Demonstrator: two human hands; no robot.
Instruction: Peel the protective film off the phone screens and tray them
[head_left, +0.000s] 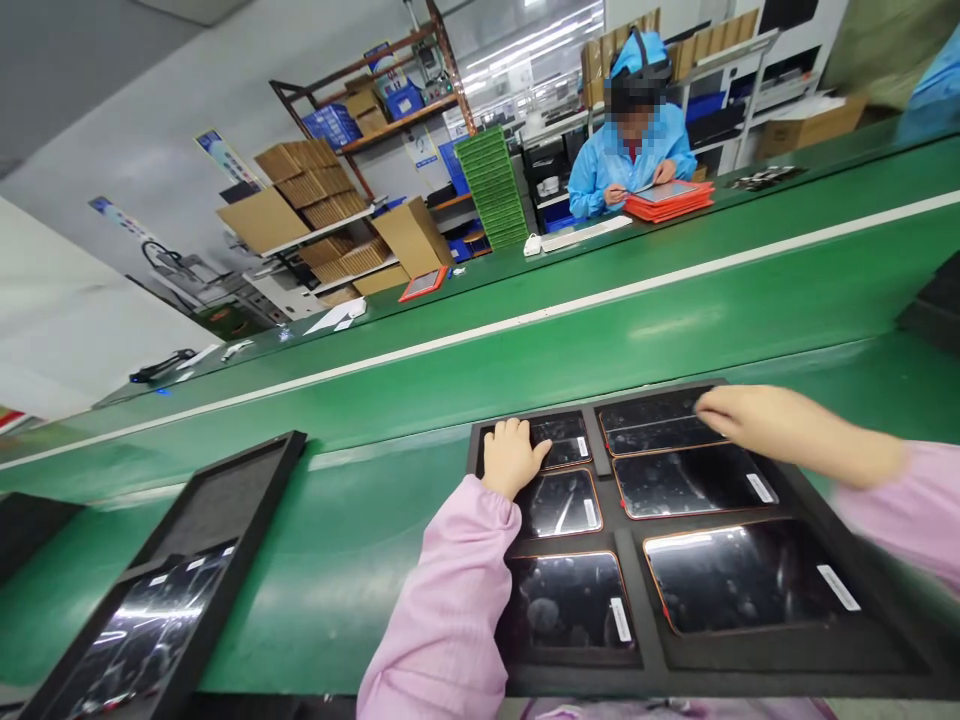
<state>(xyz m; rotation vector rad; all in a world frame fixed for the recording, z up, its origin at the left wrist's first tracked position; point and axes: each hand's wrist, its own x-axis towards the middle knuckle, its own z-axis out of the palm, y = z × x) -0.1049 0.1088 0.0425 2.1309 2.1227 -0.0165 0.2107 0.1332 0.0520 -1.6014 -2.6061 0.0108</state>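
A black foam tray (634, 570) lies on the green bench in front of me, with several phone-like screens in its compartments. My left hand (512, 457) rests at the tray's upper left corner, thumb spread over the top left screen (559, 435). Over the right end of the top right screen (652, 420), my right hand (742, 415) is closed in a pinch. Whatever it grips is hidden and slightly blurred. A thin pale line crosses that screen. Below it are the middle right screen (694, 480) and bottom right screen (750, 575), each bearing a white label.
To the left, a second black tray (259, 510) holds glossy dark screens (154, 620). A green conveyor (480, 365) with a white line runs behind. Across it, a person in blue (630, 150) works by a stack of red-orange framed pieces (667, 205). Shelves of cardboard boxes (307, 190) stand beyond.
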